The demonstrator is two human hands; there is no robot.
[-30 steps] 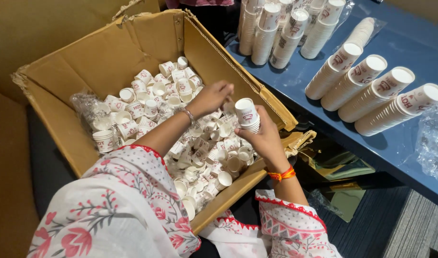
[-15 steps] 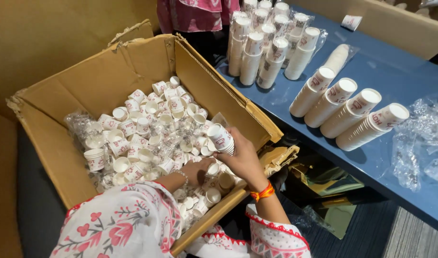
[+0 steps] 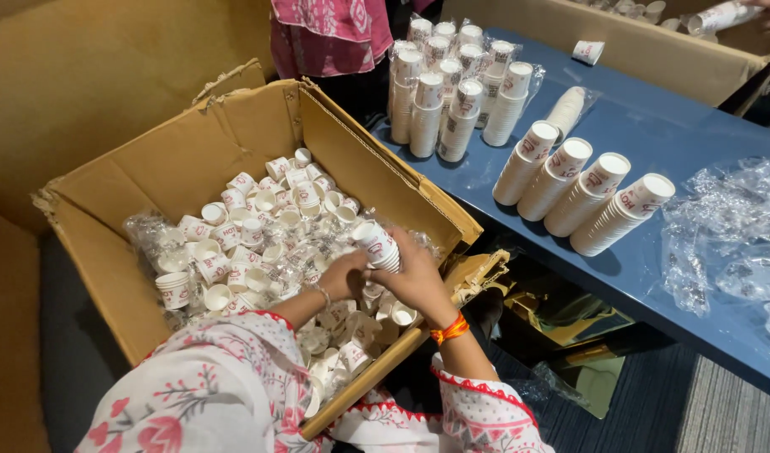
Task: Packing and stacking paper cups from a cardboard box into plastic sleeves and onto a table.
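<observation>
the big cardboard box (image 3: 192, 159) sits open at the left of the blue bench (image 3: 695, 126), and everything here is told from that box. inside the box lies a heap of loose paper cups (image 3: 259, 218), small and white with red marks, mixed with bits of clear wrap. over the near part of the box, the left hand (image 3: 344, 275) is curled, and its fingers touch the bottom of a short stack of cups (image 3: 376, 244). the right hand (image 3: 418, 273) is just beside it and is closed around that same stack, so both hands hold it above the heap. the stack tilts up and to the left. an orange band (image 3: 450, 328) goes around the right wrist. to the right of the box, on the bench, tall stacks of cups (image 3: 452, 92) stand upright near the far edge. further right, four long stacks (image 3: 582, 197) lie on their sides next to each other. furthest from the box, crumpled clear plastic wrap (image 3: 729, 235) lies on the bench.
</observation>
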